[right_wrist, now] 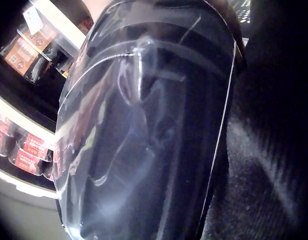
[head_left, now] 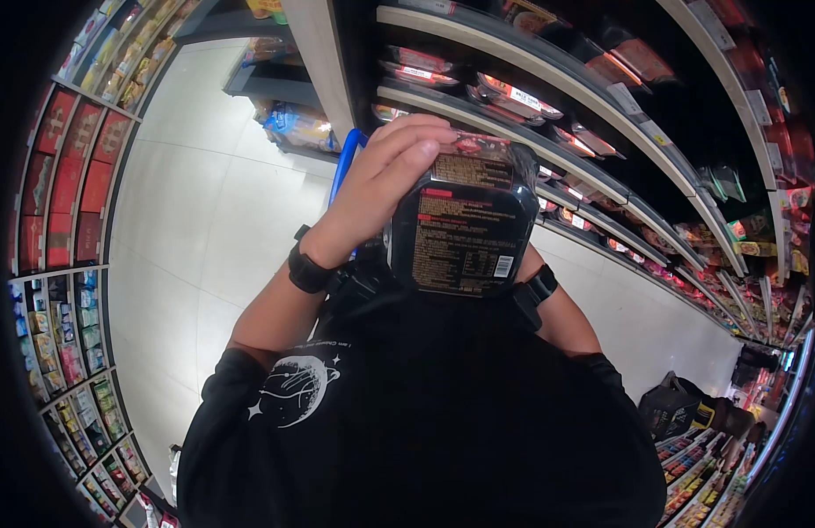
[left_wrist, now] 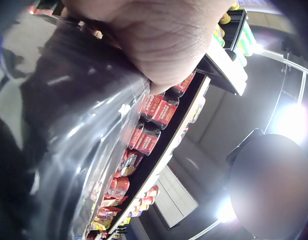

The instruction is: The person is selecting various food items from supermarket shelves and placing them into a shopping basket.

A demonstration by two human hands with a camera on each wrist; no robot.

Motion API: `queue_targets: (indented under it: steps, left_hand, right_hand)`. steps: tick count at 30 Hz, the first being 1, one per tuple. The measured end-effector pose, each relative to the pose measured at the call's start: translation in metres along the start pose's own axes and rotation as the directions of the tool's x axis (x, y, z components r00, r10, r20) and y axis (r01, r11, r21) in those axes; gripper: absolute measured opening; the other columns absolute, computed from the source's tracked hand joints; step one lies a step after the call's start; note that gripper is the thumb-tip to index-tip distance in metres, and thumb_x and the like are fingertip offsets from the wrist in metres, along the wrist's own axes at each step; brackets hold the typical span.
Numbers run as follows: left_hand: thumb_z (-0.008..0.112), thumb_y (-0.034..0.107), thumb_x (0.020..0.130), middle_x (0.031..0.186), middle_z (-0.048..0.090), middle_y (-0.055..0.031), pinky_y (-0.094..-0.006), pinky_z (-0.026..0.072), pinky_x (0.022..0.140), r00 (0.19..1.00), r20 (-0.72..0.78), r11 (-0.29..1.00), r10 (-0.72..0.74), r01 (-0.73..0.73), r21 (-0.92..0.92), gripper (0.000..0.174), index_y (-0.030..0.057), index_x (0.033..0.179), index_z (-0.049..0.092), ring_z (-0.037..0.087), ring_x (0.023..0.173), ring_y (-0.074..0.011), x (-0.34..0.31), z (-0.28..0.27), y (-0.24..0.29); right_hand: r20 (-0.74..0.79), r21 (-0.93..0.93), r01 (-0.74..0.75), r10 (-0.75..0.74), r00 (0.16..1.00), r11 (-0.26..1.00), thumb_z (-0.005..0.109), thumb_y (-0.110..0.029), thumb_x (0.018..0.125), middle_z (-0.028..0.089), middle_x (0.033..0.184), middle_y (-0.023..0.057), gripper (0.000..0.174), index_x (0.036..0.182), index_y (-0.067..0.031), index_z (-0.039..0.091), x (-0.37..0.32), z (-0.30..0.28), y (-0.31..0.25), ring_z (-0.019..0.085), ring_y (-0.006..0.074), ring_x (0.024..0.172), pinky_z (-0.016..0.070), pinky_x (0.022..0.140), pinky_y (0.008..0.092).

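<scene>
A black shrink-wrapped food box (head_left: 465, 229) is held up in front of my chest, its printed panel with small text and a barcode facing the head camera. My left hand (head_left: 385, 172) grips its upper left corner, fingers over the top edge. In the left wrist view, the heel of the left hand (left_wrist: 169, 37) bears on the glossy wrap. The right hand (right_wrist: 97, 6) holds the box from the other side. The box hides most of it, but skin shows at both edges of the far end in the right wrist view. Clear film with a seam covers the box side (right_wrist: 134, 150).
Store shelves (head_left: 531, 114) with packaged food rise close ahead and to the right. A red-boxed display (head_left: 64, 176) lines the left side, beyond the pale floor (head_left: 187, 202). Something blue (head_left: 344, 167) stands behind my left hand. A dark bag (head_left: 671, 409) is at the lower right.
</scene>
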State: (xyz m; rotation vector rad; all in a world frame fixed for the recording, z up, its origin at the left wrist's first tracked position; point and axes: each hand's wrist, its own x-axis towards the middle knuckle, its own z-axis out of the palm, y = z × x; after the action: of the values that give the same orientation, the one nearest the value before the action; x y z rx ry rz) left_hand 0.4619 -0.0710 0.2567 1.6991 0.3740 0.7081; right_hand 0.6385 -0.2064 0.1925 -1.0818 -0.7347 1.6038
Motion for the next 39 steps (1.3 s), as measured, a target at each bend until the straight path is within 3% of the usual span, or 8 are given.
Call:
queue_targets:
  steps: [6,39]
  left_hand:
    - [0.036,0.032,0.101,0.127,0.053,-0.0134,-0.0351,0.0329,0.108,1.000,-0.006,0.998,0.015,-0.015,0.067,0.046,-0.0027,0.117,0.061,0.047,0.124,-0.0246,-0.001,0.000,0.000]
    - [0.033,0.031,0.103,0.126,0.054,-0.0122,-0.0342,0.0346,0.108,0.999,-0.031,0.999,-0.025,0.024,-0.047,0.047,-0.0025,0.117,0.062,0.049,0.122,-0.0225,0.000,0.000,-0.012]
  right_hand:
    - [0.000,-0.006,-0.011,0.011,1.000,1.000,0.048,-0.039,0.100,0.061,0.123,0.0121,0.047,0.131,-0.0045,0.051,0.000,0.000,0.002,0.063,0.0202,0.106,0.0534,0.088,0.0336]
    - [0.010,-0.018,-0.025,0.025,1.000,1.000,0.051,-0.040,0.098,0.061,0.122,0.0112,0.047,0.130,-0.0049,0.052,0.003,-0.005,0.009,0.063,0.0186,0.104,0.0545,0.085,0.0313]
